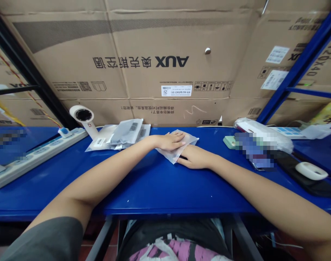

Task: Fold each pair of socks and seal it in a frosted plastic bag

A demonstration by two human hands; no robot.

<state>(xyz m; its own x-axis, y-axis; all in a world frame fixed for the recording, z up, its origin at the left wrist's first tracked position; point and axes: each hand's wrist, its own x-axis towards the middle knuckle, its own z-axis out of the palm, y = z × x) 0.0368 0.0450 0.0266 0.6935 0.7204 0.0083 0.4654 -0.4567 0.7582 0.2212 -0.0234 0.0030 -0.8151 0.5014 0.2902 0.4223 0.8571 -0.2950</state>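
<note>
A translucent plastic bag (170,156) lies on the blue table (160,192), in front of the cardboard backing. My left hand (173,141) rests flat on top of the bag, its fingers stretched to the right. From the other side my right hand (195,157) reaches to the bag; its upper fingers are hidden at or inside the bag, and a lower finger shows at the bag's near edge. To the left, several packed plastic bags (126,132) with labels lie in a pile.
A white scanner (86,119) stands at the left behind a long power strip (40,156). At right are a green box (230,142), a plastic-wrapped white item (265,135), a phone-like object, and a white mouse (311,170) on a black pad.
</note>
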